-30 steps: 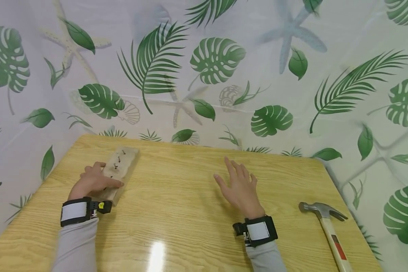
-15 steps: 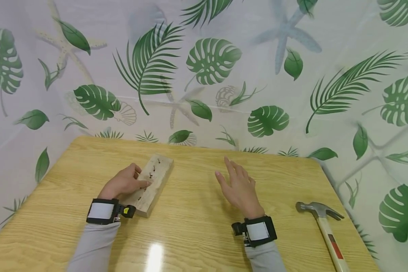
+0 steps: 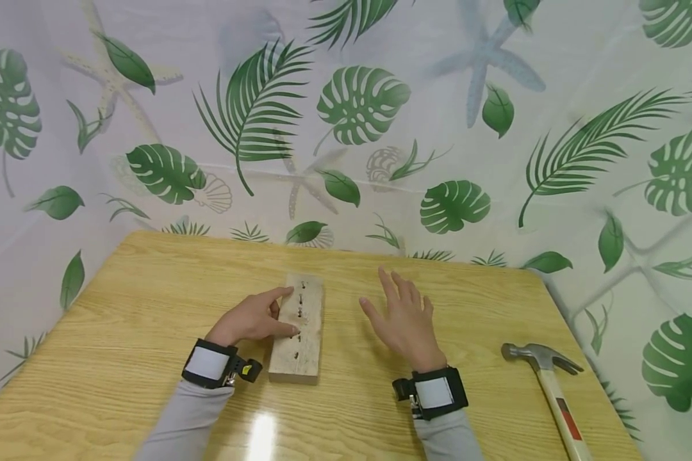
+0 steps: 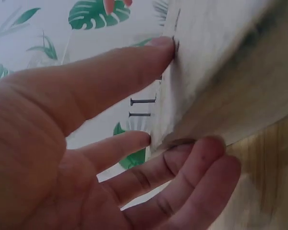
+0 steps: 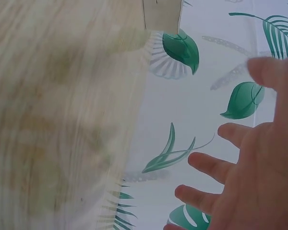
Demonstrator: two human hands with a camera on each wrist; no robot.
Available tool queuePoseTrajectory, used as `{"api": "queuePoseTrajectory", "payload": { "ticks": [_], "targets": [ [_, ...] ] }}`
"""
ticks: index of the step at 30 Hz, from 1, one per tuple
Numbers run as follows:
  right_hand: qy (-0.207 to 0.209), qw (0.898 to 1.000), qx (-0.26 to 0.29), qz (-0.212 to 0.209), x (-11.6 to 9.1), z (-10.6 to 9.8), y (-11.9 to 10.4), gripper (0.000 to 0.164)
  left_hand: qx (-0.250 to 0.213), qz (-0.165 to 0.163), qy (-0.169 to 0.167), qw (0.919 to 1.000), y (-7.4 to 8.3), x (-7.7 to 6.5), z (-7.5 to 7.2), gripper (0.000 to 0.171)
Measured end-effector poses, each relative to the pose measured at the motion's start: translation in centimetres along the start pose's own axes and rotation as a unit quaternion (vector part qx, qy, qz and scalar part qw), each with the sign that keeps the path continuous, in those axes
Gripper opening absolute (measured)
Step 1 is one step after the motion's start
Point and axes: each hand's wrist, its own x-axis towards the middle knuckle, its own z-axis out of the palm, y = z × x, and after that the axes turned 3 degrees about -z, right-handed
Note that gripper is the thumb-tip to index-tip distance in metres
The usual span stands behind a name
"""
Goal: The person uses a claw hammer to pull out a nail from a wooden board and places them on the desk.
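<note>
A pale wooden block [image 3: 308,342] with a row of several dark nails stands on the table left of centre, its long side running away from me. My left hand [image 3: 248,320] holds it along the left edge. In the left wrist view, the thumb and one fingertip rest at the nailed face while other fingers curl at the underside of the block [image 4: 216,62]. Nails [image 4: 143,101] stick out of that face near the fingers. Right of the block, my right hand [image 3: 403,320] hovers with fingers spread and holds nothing; the right wrist view shows its bare palm [image 5: 259,177].
A claw hammer [image 3: 548,378] with a pale handle lies at the right side of the wood-grain table [image 3: 346,410]. Behind the table's far edge hangs a leaf-printed sheet [image 3: 323,128].
My left hand has brought the wooden block from the far left toward the centre and turned it straighter. The right hand and the hammer have stayed nearly still.
</note>
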Motion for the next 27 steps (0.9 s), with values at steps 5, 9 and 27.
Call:
{"api": "queuePoseTrajectory", "payload": {
  "ticks": [5,9,27],
  "targets": [
    [-0.006,1.0,-0.019,-0.002,0.0,0.4,0.3,0.075,-0.019,-0.002,-0.002,0.9998,1.4,0.4,1.5,0.088],
    [-0.008,1.0,-0.016,-0.003,0.0,0.4,0.3,0.072,-0.035,0.0,0.004,0.9994,2.4,0.7,2.8,0.092],
    [0.012,1.0,-0.008,-0.006,-0.1,0.5,0.7,0.069,-0.026,0.004,0.02,0.9994,3.5,0.8,4.8,0.091]
  ]
}}
